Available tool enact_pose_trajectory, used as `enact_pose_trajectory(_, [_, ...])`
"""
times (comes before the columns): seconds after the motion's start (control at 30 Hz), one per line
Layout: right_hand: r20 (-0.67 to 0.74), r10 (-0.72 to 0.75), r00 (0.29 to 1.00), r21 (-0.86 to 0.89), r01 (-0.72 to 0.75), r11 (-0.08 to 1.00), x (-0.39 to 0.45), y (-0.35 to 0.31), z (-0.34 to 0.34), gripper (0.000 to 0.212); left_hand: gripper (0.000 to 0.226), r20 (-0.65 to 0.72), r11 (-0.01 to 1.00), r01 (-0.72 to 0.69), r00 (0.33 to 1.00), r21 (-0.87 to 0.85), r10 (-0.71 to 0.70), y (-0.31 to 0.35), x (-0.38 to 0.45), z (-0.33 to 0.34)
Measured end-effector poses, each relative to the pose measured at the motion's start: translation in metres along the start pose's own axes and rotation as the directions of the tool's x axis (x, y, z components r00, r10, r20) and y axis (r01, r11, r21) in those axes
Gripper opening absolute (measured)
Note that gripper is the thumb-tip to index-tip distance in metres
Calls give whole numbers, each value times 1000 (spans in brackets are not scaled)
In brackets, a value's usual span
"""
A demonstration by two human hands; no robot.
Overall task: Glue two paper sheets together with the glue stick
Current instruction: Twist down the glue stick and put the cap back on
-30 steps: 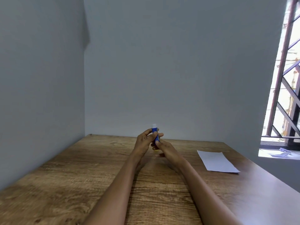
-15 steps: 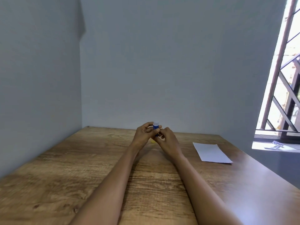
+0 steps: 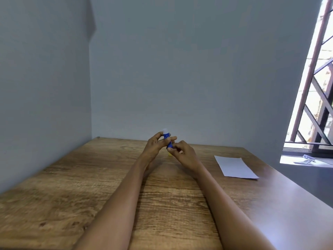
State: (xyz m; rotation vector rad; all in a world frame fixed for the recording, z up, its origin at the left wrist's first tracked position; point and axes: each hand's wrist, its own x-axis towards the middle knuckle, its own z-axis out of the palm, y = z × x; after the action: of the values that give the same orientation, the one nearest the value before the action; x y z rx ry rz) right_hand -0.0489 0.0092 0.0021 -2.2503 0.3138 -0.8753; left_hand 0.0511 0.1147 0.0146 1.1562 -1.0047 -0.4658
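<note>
A blue glue stick (image 3: 166, 137) with a whitish top is held nearly upright above the far middle of the wooden table (image 3: 90, 186). My left hand (image 3: 155, 145) grips its upper body. My right hand (image 3: 183, 154) pinches its lower end. A small yellow piece (image 3: 170, 154) lies on the table just under the hands, mostly hidden. White paper (image 3: 234, 166) lies flat to the right of my right hand, apart from it; I cannot tell whether it is one sheet or two stacked.
Grey walls close the table on the left and far sides. On the right are a barred window (image 3: 317, 98) and a sill with small blue items (image 3: 306, 158). The table's right edge runs diagonally past the paper.
The view shifted slightly. The glue stick's blue body shows more between my hands than half a second ago; both hands stay on it at the same spot.
</note>
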Motion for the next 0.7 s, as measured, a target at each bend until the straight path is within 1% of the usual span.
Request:
enact_pose_trajectory(0.03, [-51, 1, 999, -61, -4, 998, 1, 1, -2, 18, 21, 11, 1000, -3, 1000, 8, 3, 0, 0, 1])
enact_pose_trajectory(0.1, [-137, 3, 991, -196, -30, 980, 3, 0, -3, 22, 17, 27, 1000, -5, 1000, 12, 5, -1, 1, 5])
enact_pose_trajectory(0.13, [-163, 6, 987, -225, -43, 973, 2, -1, -2, 26, 19, 27, 1000, -5, 1000, 17, 4, -2, 2, 5])
enact_pose_trajectory(0.2, [-181, 17, 983, -196, -53, 979, 1, -1, 1, 33, 27, 22, 1000, -4, 1000, 26, 3, -1, 2, 7])
enact_pose_trajectory(0.27, [-145, 12, 989, -103, -27, 994, 1, 1, 3, 30, 28, 13, 1000, -8, 1000, 19, 7, 1, 0, 7])
enact_pose_trajectory(0.37, [9, -22, 1000, 15, 22, 1000, 0, 3, 5, 17, 20, -14, 1000, -17, 1000, 3, 17, 2, -1, 5])
enact_pose_trajectory(0.43, [67, -24, 997, 12, 23, 1000, 0, 0, 5, 16, 19, -25, 1000, -15, 1000, -4, 15, 2, 0, 4])
enact_pose_trajectory(0.47, [57, -23, 998, -30, 25, 999, 1, 0, 4, 19, 18, -28, 1000, -15, 1000, -5, 15, 2, 1, 4])
enact_pose_trajectory(0.5, [12, -26, 1000, -108, 28, 994, 3, -1, 3, 22, 15, -31, 1000, -14, 999, -10, 14, 3, 0, 4])
enact_pose_trajectory(0.57, [-154, -42, 987, -306, -7, 952, 4, -4, 1, 30, 11, -28, 1000, -16, 999, -2, 16, 5, 0, 7])
enact_pose_trajectory(0.6, [-221, -57, 974, -356, -26, 934, 3, -6, 1, 33, 11, -23, 1000, -15, 1000, 11, 15, 4, 1, 8])
enact_pose_trajectory(0.63, [-253, -63, 965, -364, -35, 931, 3, -7, 1, 34, 13, -17, 1000, -14, 1000, 20, 14, 3, 2, 9])
enact_pose_trajectory(0.7, [-237, -50, 970, -316, -28, 948, 2, -7, 2, 34, 16, 0, 999, -9, 1000, 35, 9, 0, 3, 9])
